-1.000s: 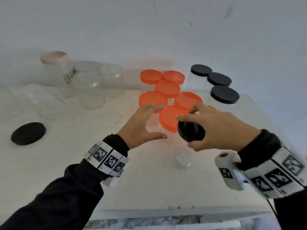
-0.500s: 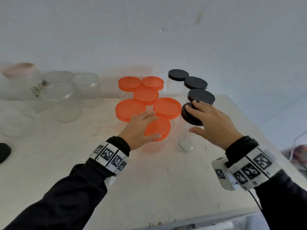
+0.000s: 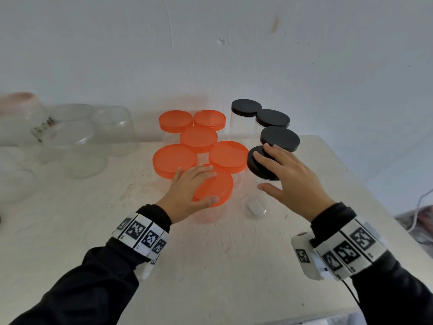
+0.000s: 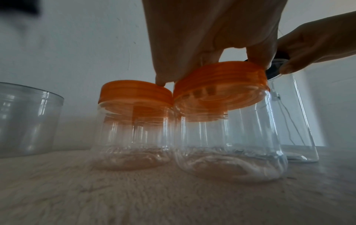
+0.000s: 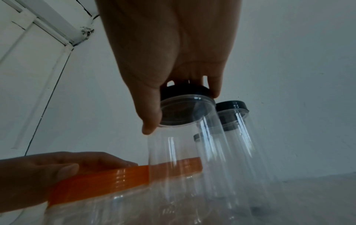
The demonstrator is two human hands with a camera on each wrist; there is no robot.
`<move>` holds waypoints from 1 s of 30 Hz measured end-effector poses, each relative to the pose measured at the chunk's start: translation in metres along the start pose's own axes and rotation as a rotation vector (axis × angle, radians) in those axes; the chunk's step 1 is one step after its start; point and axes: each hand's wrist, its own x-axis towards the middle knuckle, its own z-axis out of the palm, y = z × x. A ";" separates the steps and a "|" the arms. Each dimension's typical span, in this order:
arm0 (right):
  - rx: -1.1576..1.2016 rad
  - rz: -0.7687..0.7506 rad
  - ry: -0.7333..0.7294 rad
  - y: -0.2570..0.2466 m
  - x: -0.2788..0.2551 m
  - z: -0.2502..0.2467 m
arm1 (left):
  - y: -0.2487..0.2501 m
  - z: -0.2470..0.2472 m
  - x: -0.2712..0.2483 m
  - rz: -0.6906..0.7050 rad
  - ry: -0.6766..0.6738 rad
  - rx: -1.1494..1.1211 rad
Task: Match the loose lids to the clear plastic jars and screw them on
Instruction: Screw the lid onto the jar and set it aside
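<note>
Black lid (image 3: 260,165) lies under right-hand fingers (image 3: 269,160), atop its jar (image 5: 173,159).

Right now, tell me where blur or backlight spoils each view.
Head view: the lidless clear plastic jars at far left smear. Left wrist view: the left hand is a backlit silhouette above the orange screw lid. Right wrist view: the orange lid's near edge blurs.

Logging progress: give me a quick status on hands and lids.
Left hand grips nearest orange lid. Right hand grips black lid on tall clear jar. Nothing in the way.
</note>
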 end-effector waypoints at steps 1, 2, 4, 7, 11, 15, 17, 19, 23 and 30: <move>-0.002 -0.004 -0.001 0.001 0.000 0.001 | 0.000 0.000 0.000 -0.003 0.001 0.002; -0.005 -0.007 -0.005 0.001 0.001 0.001 | 0.001 0.000 0.000 -0.005 0.000 0.003; -0.006 -0.011 -0.013 0.002 0.001 0.001 | 0.002 -0.001 0.000 -0.009 -0.007 0.002; -0.018 -0.022 -0.023 0.003 0.003 0.003 | 0.002 0.000 0.000 -0.009 -0.008 0.003; -0.047 -0.054 0.026 0.004 0.005 0.009 | 0.003 -0.001 -0.001 -0.017 -0.010 0.030; -0.089 -0.061 0.022 0.003 0.007 0.012 | 0.008 -0.003 -0.004 -0.033 0.021 0.150; -0.107 -0.059 0.022 0.002 0.007 0.013 | 0.010 -0.005 -0.005 -0.057 0.044 0.224; -0.116 -0.057 0.020 0.001 0.006 0.013 | 0.011 -0.007 -0.006 -0.084 0.056 0.269; -0.110 -0.056 0.019 0.001 0.006 0.013 | 0.003 -0.012 -0.008 -0.105 0.009 0.356; -0.098 -0.058 0.018 -0.001 0.009 0.014 | -0.010 -0.018 -0.002 -0.181 0.025 0.433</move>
